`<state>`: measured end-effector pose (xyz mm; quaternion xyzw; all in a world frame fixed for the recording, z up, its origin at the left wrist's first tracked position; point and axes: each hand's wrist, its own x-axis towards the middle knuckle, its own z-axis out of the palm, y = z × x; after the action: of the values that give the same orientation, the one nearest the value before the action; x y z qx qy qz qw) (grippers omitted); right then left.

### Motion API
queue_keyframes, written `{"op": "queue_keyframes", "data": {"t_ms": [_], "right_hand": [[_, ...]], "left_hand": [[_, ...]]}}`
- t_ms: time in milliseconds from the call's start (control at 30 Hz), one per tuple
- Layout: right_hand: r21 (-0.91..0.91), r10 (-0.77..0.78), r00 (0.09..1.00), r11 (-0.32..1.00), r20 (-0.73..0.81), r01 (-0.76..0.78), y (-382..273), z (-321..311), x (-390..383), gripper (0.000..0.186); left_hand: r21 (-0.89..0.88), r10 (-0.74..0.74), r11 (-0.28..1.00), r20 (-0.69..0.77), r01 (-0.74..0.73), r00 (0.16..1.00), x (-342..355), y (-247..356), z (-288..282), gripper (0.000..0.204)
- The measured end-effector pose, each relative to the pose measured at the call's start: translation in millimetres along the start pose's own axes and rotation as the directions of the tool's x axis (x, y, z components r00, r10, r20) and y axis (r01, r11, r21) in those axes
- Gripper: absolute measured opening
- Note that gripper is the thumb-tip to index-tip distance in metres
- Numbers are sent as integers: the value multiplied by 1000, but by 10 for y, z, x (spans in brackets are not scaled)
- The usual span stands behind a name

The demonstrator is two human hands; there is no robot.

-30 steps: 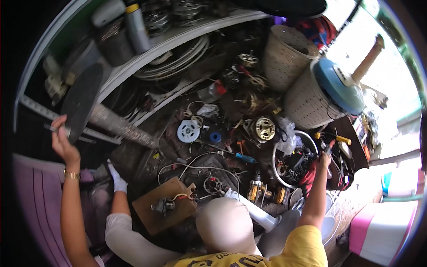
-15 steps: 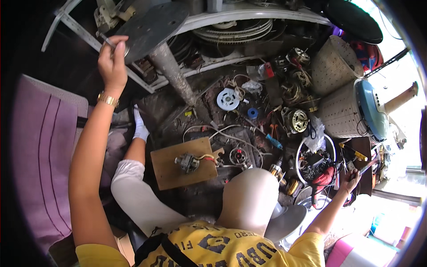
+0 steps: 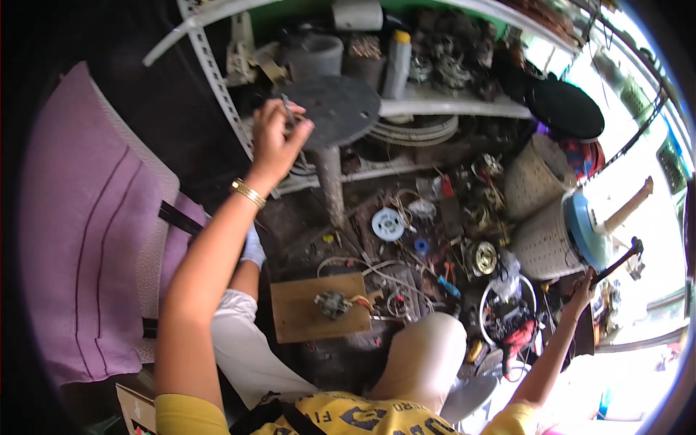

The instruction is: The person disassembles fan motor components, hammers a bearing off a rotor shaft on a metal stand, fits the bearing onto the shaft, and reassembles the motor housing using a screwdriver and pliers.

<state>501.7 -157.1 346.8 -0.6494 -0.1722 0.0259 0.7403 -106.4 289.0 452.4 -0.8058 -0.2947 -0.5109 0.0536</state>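
The left hand (image 3: 278,145) holds a metal part (image 3: 288,109), the right hand (image 3: 583,291) a hammer (image 3: 618,261).

A purple padded seat (image 3: 109,239) is placed at left; a yellow-capped grey bottle (image 3: 396,69) is shelved; two perforated bins (image 3: 538,175) are grouped at right.

A purple-upholstered seat (image 3: 109,246) stands left of the left grip (image 3: 281,127). Beyond that grip runs a shelving unit (image 3: 467,108) with pale edges and a slotted metal upright, a strip of green wall (image 3: 286,14) behind it. A dark, grimy floor (image 3: 293,248) spreads between both grips. Strong daylight floods a bright opening (image 3: 665,225) past the right grip (image 3: 582,290).
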Motion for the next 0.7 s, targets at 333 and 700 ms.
{"op": "queue_keyframes", "data": {"t_ms": [333, 700], "right_hand": [[124, -58, 778, 992, 626, -26, -1661, 2649, -2073, 27], [307, -507, 315, 803, 803, 511, -3734, 4294, -2612, 17]], "left_hand": [[-559, -529, 697, 19, 448, 848, -1134, -333, 233, 52], [-481, -396, 795, 52, 370, 917, -846, -275, 520, 23]]}}
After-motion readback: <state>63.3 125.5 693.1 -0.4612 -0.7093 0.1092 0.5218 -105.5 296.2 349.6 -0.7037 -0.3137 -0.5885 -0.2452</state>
